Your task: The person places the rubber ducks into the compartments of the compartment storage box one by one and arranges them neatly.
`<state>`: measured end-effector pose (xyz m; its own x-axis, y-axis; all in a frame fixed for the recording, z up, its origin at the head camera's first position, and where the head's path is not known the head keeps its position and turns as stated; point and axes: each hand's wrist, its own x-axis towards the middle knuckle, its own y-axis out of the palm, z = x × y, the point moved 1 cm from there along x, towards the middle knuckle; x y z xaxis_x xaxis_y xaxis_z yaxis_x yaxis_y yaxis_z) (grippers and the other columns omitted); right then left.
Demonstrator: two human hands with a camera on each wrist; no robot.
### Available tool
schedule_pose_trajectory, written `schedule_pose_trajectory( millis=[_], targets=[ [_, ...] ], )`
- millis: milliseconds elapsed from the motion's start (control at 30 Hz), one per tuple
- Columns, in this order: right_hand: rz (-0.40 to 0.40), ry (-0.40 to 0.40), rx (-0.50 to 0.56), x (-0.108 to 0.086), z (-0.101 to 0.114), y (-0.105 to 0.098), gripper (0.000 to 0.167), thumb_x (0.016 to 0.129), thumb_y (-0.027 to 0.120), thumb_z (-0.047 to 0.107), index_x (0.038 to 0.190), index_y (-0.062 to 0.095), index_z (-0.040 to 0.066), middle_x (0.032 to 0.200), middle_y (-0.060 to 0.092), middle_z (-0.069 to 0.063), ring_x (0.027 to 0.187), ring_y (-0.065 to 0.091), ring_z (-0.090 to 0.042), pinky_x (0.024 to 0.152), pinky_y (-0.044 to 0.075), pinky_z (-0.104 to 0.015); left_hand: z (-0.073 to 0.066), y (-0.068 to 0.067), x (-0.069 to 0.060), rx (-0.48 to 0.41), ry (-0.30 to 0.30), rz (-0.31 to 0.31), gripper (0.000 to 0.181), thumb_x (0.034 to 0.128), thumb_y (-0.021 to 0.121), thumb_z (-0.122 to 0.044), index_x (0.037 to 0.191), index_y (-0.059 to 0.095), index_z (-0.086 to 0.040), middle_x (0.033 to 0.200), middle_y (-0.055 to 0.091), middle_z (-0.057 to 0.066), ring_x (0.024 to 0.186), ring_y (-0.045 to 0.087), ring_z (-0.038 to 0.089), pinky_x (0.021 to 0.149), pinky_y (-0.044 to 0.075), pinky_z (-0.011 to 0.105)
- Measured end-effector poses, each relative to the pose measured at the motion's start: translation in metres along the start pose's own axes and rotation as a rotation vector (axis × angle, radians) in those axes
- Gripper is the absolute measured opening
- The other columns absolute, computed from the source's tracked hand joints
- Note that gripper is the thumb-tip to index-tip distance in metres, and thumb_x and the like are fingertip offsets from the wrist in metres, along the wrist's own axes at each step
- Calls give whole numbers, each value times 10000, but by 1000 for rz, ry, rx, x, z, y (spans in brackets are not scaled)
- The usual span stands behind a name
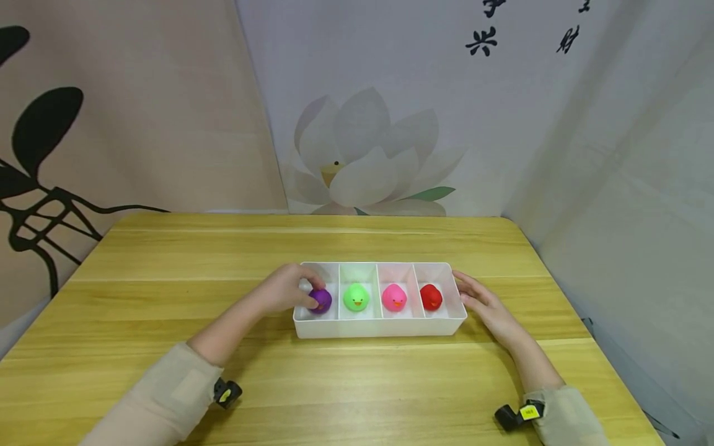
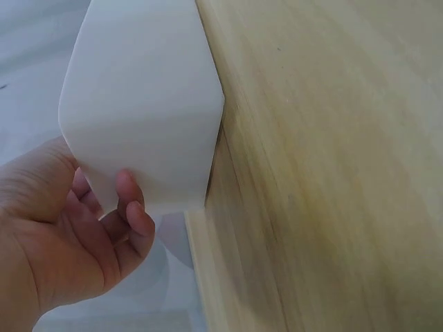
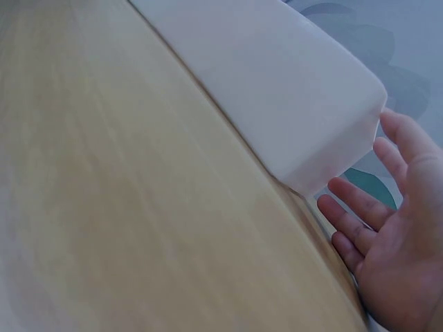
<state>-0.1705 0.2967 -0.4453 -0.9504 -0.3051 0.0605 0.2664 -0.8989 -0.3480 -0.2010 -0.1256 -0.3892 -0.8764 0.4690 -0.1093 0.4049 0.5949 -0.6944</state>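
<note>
A white four-compartment tray [image 1: 379, 328] stands on the table, with one round toy chick in each section. My left hand [image 1: 289, 288] reaches over the left end and pinches the purple toy chick [image 1: 320, 301] in the leftmost section. In the left wrist view the tray's white wall [image 2: 142, 83] hides that thumb-and-finger hold. Beside it sit a green chick [image 1: 356, 297], a pink chick [image 1: 394, 298] and a red chick [image 1: 431, 297], beaks facing me. At the tray's right end, my right hand [image 1: 491, 310] rests its relaxed fingers against the wall; the right wrist view shows them loosely spread.
The wooden table [image 1: 390, 390] extends around the tray on all sides. Behind it hangs a printed cloth [image 1: 379, 56] with a lotus and dark characters. A pale cloth [image 1: 630, 186] closes off the right side. Each sleeve carries a small black wrist camera [image 1: 227, 393].
</note>
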Motion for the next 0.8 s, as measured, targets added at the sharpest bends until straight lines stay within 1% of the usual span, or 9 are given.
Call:
schedule_pose_trajectory(
  millis=[100, 200, 267, 333, 400, 500, 600, 800],
  targets=[
    [1, 2, -7, 1, 0, 0, 500, 1015, 478, 160, 1485, 327, 81, 1364, 453, -252, 1195, 476, -174, 949, 360, -202, 2, -1, -2, -15, 25, -25, 232, 760, 795, -61, 981, 726, -74, 1008, 675, 19, 860, 562, 221, 777, 465, 386],
    [0, 8, -14, 2, 0, 0, 502, 1015, 480, 166, 1488, 328, 93, 1373, 452, -237, 1230, 451, -257, 956, 352, -221, 2, -5, -5, -19, 58, -54, 246, 768, 792, -81, 1003, 724, -57, 1004, 683, 31, 702, 502, 187, 639, 439, 334],
    [-1, 9, -15, 2, 0, 0, 503, 1015, 481, 165, 1488, 328, 96, 1376, 451, -231, 1245, 431, -304, 960, 347, -229, 1, -8, -8, -28, 72, -72, 256, 772, 788, -79, 1017, 721, -46, 1001, 687, 41, 663, 478, 185, 602, 426, 323],
    [-1, 6, -11, 2, -1, -1, 501, 1015, 479, 158, 1487, 328, 92, 1376, 448, -235, 1248, 423, -316, 959, 347, -225, -2, -11, -11, -43, 75, -82, 263, 781, 782, -79, 1033, 718, -42, 1021, 687, 46, 675, 481, 186, 596, 427, 315],
    [1, -1, -7, 3, -1, -1, 499, 1015, 477, 154, 1486, 328, 86, 1375, 446, -242, 1241, 436, -276, 954, 349, -207, -5, -15, -15, -62, 75, -91, 270, 787, 778, -76, 1047, 716, -38, 1042, 683, 53, 676, 483, 191, 581, 424, 306],
    [8, -18, 18, 2, 0, -1, 496, 1015, 474, 140, 1483, 326, 70, 1387, 428, -259, 1220, 459, -178, 950, 357, -187, -7, -20, -21, -96, 78, -107, 272, 791, 775, -76, 1055, 716, -52, 1066, 674, 67, 621, 472, 189, 519, 407, 280],
    [11, -33, 35, 1, 2, -1, 496, 1012, 480, 136, 1479, 331, 62, 1395, 417, -273, 1193, 478, -105, 948, 368, -184, -7, -25, -26, -121, 93, -126, 267, 794, 773, -80, 1055, 716, -70, 1047, 671, 64, 575, 455, 174, 476, 385, 260],
    [5, -31, 45, 0, 6, -4, 491, 1005, 499, 149, 1466, 359, 57, 1386, 431, -269, 1167, 509, -76, 936, 398, -197, -2, -36, -40, -137, 111, -158, 253, 816, 758, -97, 1064, 707, -78, 1013, 672, 67, 610, 482, 178, 485, 396, 259]
  ],
)
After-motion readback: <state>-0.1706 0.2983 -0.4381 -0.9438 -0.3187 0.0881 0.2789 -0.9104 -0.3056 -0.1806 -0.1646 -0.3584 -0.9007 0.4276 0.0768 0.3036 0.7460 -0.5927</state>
